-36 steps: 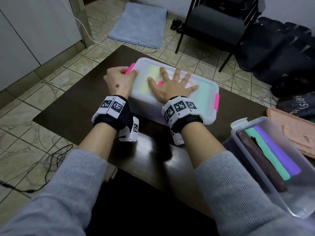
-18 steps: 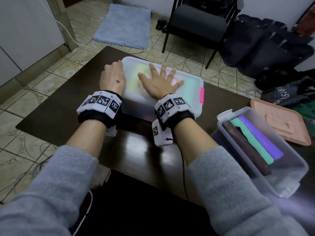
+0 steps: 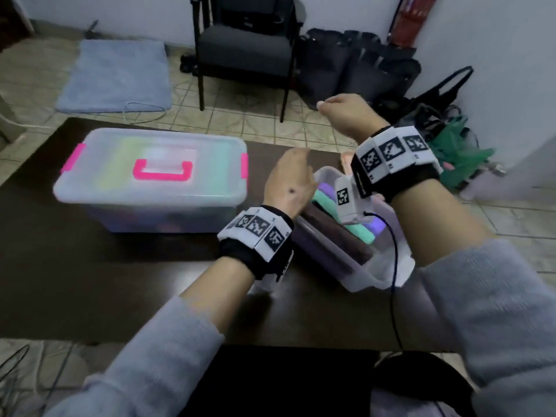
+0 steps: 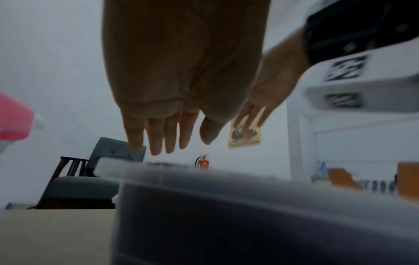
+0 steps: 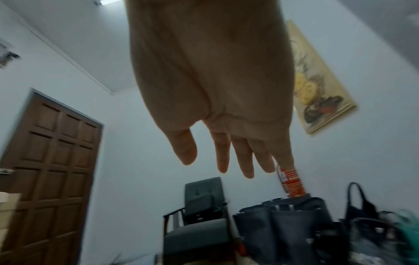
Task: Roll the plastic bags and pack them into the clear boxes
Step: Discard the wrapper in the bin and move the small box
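"Which step was in hand just then?"

"By my reading, the move from one box to the other. The lidded box point(image 3: 150, 179), pink latches down and coloured rolls showing through its lid, sat on the bench point(image 3: 90, 281) at the left, and neither hand touched it. The open box point(image 3: 355, 266) stood just beside it on the right, holding the rolled bags point(image 3: 334, 233): brown, green and purple, side by side."

"And the hands?"

"The left hand point(image 3: 290, 183) hovered over the open box's near-left rim, fingers point(image 4: 156, 136) straight and released, grasping nothing. The right hand point(image 3: 346, 115) was raised beyond the box, fingers point(image 5: 242, 157) loose and empty too."

"What did the next move call for?"

"Probably the salmon lid point(image 3: 345, 159), only a sliver of it visible past the box, set squarely on and pressed down; or more rolls first, since space looked left."
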